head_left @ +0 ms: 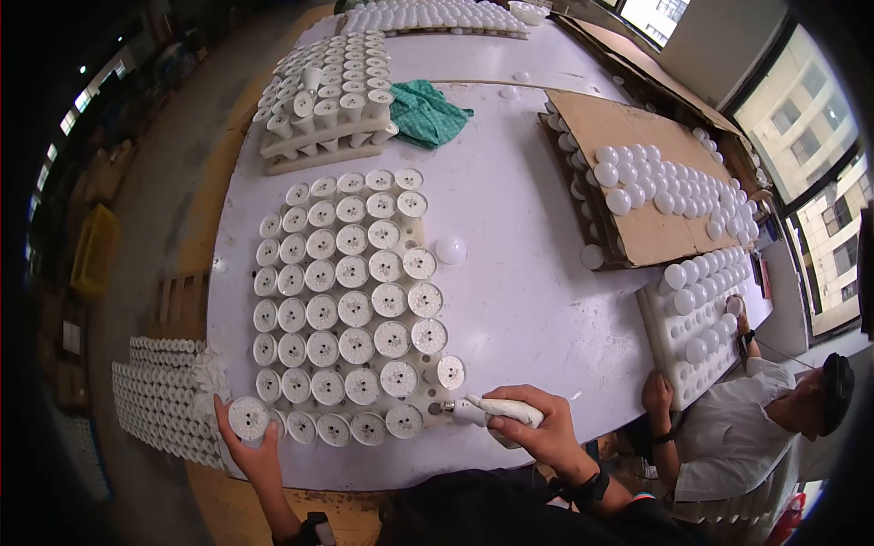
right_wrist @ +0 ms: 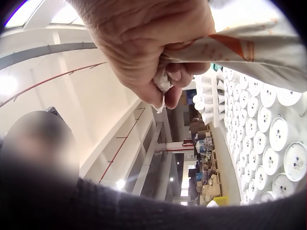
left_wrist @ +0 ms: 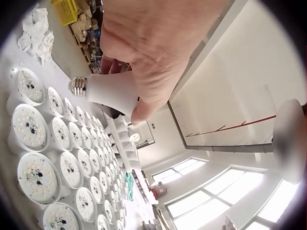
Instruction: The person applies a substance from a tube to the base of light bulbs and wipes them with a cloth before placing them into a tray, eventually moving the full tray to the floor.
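Observation:
In the head view the left hand [head_left: 252,455] grips a white bulb body [head_left: 248,418] at the near left corner of the rows; the left wrist view shows its metal screw base [left_wrist: 78,86] and the left hand [left_wrist: 148,52] around its wide end. The right hand [head_left: 544,428] holds a crumpled white-and-orange wrapper or bag [head_left: 506,411], beside a white bulb body [head_left: 468,412] lying at the near right of the rows. In the right wrist view the right hand [right_wrist: 144,52] pinches the wrapper [right_wrist: 249,50]. Upright bulb bodies [head_left: 356,345] with round boards stand in rows.
A loose white dome [head_left: 451,250] lies right of the rows. Behind are a stacked rack of bulb bodies [head_left: 328,111] and a green cloth [head_left: 426,113]. Cardboard [head_left: 583,118] with domes is at right, where another person [head_left: 742,428] works at a white tray [head_left: 678,387].

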Motion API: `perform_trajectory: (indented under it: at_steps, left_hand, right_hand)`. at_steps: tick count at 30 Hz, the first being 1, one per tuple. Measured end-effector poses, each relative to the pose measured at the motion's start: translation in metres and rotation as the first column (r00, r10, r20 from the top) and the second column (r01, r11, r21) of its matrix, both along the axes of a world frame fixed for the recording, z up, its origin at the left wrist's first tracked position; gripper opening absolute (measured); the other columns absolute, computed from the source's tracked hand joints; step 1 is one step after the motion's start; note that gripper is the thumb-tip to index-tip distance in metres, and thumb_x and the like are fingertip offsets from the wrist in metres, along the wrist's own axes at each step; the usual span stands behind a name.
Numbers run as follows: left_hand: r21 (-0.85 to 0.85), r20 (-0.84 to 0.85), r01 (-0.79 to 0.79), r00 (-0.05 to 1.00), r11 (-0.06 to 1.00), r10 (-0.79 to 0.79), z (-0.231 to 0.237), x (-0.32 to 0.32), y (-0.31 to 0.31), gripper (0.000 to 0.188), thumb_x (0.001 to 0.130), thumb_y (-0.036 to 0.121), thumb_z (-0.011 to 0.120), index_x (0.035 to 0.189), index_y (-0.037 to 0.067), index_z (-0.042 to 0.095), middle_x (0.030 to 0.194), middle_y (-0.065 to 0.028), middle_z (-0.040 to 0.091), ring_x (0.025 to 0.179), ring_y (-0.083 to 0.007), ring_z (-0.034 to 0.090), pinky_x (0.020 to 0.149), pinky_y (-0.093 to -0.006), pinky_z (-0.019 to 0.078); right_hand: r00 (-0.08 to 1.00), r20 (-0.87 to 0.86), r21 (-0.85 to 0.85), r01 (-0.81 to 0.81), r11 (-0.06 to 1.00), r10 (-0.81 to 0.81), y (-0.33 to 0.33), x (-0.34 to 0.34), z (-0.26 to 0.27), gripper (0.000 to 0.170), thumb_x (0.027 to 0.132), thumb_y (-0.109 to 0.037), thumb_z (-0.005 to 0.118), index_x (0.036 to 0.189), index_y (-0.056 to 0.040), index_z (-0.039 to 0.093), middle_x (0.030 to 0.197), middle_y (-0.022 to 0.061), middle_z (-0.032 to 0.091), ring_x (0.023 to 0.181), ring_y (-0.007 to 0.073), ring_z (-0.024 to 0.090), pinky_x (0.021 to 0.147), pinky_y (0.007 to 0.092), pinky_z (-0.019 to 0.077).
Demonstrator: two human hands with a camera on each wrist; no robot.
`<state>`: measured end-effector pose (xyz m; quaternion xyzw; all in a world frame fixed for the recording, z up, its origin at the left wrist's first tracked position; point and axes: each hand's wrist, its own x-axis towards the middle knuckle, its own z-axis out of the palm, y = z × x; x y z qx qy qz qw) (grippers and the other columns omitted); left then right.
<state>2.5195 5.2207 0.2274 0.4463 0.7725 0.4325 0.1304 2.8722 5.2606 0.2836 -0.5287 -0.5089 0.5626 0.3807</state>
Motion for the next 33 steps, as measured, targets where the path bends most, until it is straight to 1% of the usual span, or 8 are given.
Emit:
perform_trajectory:
  at_steps: [2,4,6,8,13,17,22,33]
  left_hand:
    - [0.03,-0.022,-0.079,0.997,0.996,0.08,-0.006,-0.012,-0.003,0.084,0.058,-0.005,0.063,0.133,0.006,0.026,0.122,-0.0133,0.04,0.111,-0.0242,0.041,0.096,-0.0347,0.0318]
    - [0.163,0.049,0.033,0.998,0.986,-0.042,-0.003,-0.014,-0.004,0.084,0.058,-0.004,0.065,0.132,0.005,0.026,0.125,-0.0132,0.036,0.113,-0.0244,0.039,0.097,-0.0354,0.0311]
    - [0.128,0.147,0.102,0.982,0.986,-0.121,0.007,-0.007,-0.005,0.086,0.057,-0.001,0.068,0.132,0.003,0.024,0.131,-0.0141,0.031,0.117,-0.0248,0.037,0.097,-0.0354,0.0314]
    - [0.019,-0.042,0.251,0.967,0.968,-0.25,0.006,-0.011,-0.007,0.098,0.059,0.0,0.068,0.137,0.006,0.009,0.124,-0.0146,0.038,0.108,-0.0228,0.044,0.093,-0.0339,0.0364]
    - [0.083,0.14,0.502,0.849,0.861,-0.509,0.024,-0.005,0.006,0.106,0.056,-0.001,0.071,0.137,0.006,0.004,0.126,-0.0176,0.038,0.111,-0.0226,0.044,0.092,-0.0344,0.0369]
    - [0.129,0.258,0.557,0.78,0.821,-0.57,0.032,-0.004,0.011,0.104,0.056,-0.001,0.072,0.137,0.007,0.006,0.126,-0.0191,0.039,0.113,-0.023,0.043,0.094,-0.0345,0.0357]
    - [0.009,0.059,0.658,0.751,0.753,-0.658,0.037,-0.002,0.017,0.102,0.057,0.0,0.072,0.137,0.008,0.01,0.125,-0.0208,0.041,0.116,-0.0258,0.042,0.095,-0.0353,0.0343]
    - [0.08,0.077,0.689,0.716,0.72,-0.694,0.039,0.004,0.018,0.103,0.056,-0.002,0.073,0.137,0.009,0.01,0.128,-0.0211,0.039,0.116,-0.0267,0.041,0.095,-0.0356,0.035]
  right_hand:
    - [1.0,0.011,-0.001,0.004,1.0,-0.004,0.002,-0.001,-0.004,0.025,0.075,-0.009,0.067,0.099,-0.0033,0.061,0.089,0.0057,0.063,0.075,0.0095,0.056,0.065,0.0221,0.0452]
    - [1.0,0.002,-0.018,0.028,0.999,-0.028,0.004,-0.004,-0.01,0.025,0.074,-0.008,0.067,0.097,-0.0021,0.062,0.084,0.0045,0.062,0.072,0.0082,0.055,0.063,0.0205,0.0439]
    - [0.994,-0.055,-0.135,0.091,0.987,-0.1,0.005,-0.013,-0.003,0.024,0.072,-0.005,0.067,0.094,0.0017,0.061,0.079,0.0065,0.062,0.068,0.0093,0.055,0.06,0.021,0.044]
    - [0.997,-0.002,-0.049,0.075,0.996,-0.075,0.006,-0.013,-0.014,0.026,0.069,-0.008,0.068,0.092,0.0027,0.06,0.078,0.0075,0.061,0.068,0.0112,0.057,0.062,0.0224,0.0456]
    - [0.997,0.013,-0.089,0.074,0.993,-0.073,0.008,-0.02,-0.01,0.027,0.068,-0.01,0.068,0.09,0.0034,0.059,0.077,0.0078,0.061,0.069,0.012,0.056,0.066,0.0239,0.0457]
    - [0.997,0.01,-0.084,0.074,0.994,-0.073,0.005,-0.022,-0.009,0.027,0.068,-0.009,0.068,0.09,0.004,0.059,0.078,0.0076,0.061,0.07,0.0124,0.056,0.067,0.0243,0.0453]
    - [0.997,0.018,-0.035,0.07,0.997,-0.07,0.001,-0.018,-0.009,0.027,0.068,-0.008,0.068,0.091,0.0041,0.06,0.079,0.0076,0.061,0.071,0.0125,0.056,0.067,0.0243,0.045]
    - [0.998,0.007,0.006,0.069,0.998,-0.069,-0.005,-0.015,-0.004,0.026,0.069,-0.006,0.067,0.092,0.0042,0.059,0.078,0.0082,0.062,0.07,0.0125,0.058,0.067,0.024,0.0457]
